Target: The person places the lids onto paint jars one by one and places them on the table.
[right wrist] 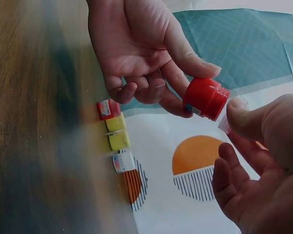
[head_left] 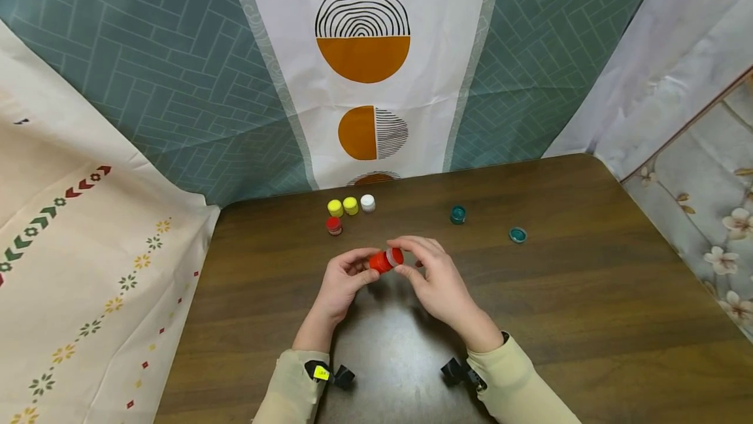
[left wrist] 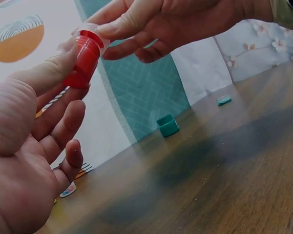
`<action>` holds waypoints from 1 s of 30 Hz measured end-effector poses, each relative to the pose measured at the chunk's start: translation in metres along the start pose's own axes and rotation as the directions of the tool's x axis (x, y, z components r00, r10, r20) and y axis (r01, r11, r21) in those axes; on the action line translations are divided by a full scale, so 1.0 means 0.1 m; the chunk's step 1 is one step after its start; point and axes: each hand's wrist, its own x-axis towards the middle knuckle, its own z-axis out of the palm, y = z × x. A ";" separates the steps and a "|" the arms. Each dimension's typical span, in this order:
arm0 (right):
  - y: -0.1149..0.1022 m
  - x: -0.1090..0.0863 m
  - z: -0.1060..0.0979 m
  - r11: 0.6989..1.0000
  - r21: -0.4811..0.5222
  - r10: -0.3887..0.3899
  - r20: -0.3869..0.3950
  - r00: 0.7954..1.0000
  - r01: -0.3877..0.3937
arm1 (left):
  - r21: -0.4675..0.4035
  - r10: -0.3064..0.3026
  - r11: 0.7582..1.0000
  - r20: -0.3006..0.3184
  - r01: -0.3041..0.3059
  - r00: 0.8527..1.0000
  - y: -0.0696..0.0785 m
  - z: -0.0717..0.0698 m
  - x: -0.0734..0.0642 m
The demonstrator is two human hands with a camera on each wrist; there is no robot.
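My left hand grips a small red paint jar between thumb and fingers, holding it tilted above the table. At the jar's mouth, the thumb and fingers of my right hand pinch a clear lid. The right wrist view shows the jar's threaded neck, with the lid at its end, slightly off it. My right thumb covers part of the lid. To the right on the table stands an uncapped teal jar, its teal lid lying apart from it.
At the back of the brown table, a second red jar stands before two yellow jars and a white jar. Patterned cloth hangs behind the table's far edge.
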 end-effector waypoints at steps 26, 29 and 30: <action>0.01 -0.03 -0.01 0.996 -0.066 -0.058 0.046 0.997 0.060 | -0.016 0.030 0.999 0.073 -0.029 0.997 -0.01 -0.01 0.00; 0.01 -0.04 -0.02 0.995 -0.077 -0.055 0.049 0.997 0.059 | -0.018 0.028 0.999 0.076 -0.026 0.997 -0.01 -0.01 0.00; 0.01 -0.04 -0.02 0.995 -0.081 -0.053 0.050 0.997 0.057 | -0.019 0.028 0.999 0.077 -0.027 0.997 -0.01 -0.01 0.00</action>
